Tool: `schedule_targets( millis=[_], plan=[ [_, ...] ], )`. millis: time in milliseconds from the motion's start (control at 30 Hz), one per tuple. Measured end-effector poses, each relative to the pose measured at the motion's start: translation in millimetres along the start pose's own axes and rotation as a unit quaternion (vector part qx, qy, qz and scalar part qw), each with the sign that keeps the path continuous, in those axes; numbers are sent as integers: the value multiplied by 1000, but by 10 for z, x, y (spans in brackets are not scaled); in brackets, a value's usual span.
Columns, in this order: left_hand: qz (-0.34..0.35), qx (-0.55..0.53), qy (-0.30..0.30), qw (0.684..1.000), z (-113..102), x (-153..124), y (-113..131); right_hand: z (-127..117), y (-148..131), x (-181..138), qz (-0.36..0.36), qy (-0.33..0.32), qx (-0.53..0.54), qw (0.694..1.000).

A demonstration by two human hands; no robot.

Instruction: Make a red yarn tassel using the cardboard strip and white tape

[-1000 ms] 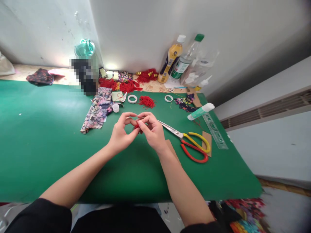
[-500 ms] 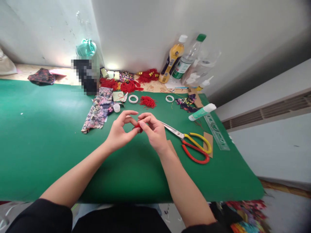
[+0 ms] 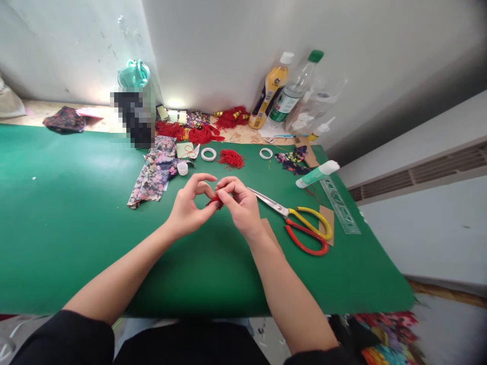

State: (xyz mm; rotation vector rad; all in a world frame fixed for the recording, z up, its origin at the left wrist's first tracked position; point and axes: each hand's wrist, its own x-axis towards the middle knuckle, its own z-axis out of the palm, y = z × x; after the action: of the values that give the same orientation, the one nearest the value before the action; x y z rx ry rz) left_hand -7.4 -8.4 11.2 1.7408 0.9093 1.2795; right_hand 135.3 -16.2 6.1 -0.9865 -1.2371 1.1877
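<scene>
My left hand [image 3: 188,207] and my right hand [image 3: 240,204] meet over the middle of the green mat [image 3: 76,213], fingertips pinched together on a small bundle of red thread [image 3: 215,202]. The bundle is mostly hidden between the fingers. Just right of my right hand lie scissors [image 3: 300,225] with one yellow and one red handle, blades pointing toward my hands. A loose red tassel [image 3: 231,159] lies on the mat just beyond my hands.
Floral fabric [image 3: 154,172], white tape rings [image 3: 208,154], a small white cap [image 3: 182,168], a glue stick [image 3: 316,174] and a clear ruler [image 3: 339,205] lie around. More red tassels [image 3: 201,134] and bottles [image 3: 271,91] stand by the wall. Cardboard [image 3: 271,232] lies under my right wrist.
Hands stay in nearly the same place; the fingers shift slightly as they work the red thread bundle.
</scene>
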Motion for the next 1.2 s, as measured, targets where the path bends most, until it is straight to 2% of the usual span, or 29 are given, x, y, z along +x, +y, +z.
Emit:
schedule_targets(
  millis=[300,500,600,767,900,1100,1200],
  plan=[
    [-62,-40,-9,997,-6,-3,-7,-56,34,39,-5,21,-7,1000],
    [-106,-147,-18,983,-49,10,-17,-72,69,43,-13,20,7,1000],
    [-123,-191,-20,974,-56,39,-5,-76,59,41,-11,-8,14,1000],
    [-165,-213,-99,958,-9,52,6,-78,31,44,-53,-16,-52,997],
    [-195,-210,-141,948,42,21,-19,-89,27,52,-55,-26,-69,996],
    [-158,-166,-162,960,54,20,-9,-98,22,51,-65,-1,-45,997],
    [-158,-141,-196,957,49,19,-6,-110,12,52,-69,22,-22,997]
  ],
)
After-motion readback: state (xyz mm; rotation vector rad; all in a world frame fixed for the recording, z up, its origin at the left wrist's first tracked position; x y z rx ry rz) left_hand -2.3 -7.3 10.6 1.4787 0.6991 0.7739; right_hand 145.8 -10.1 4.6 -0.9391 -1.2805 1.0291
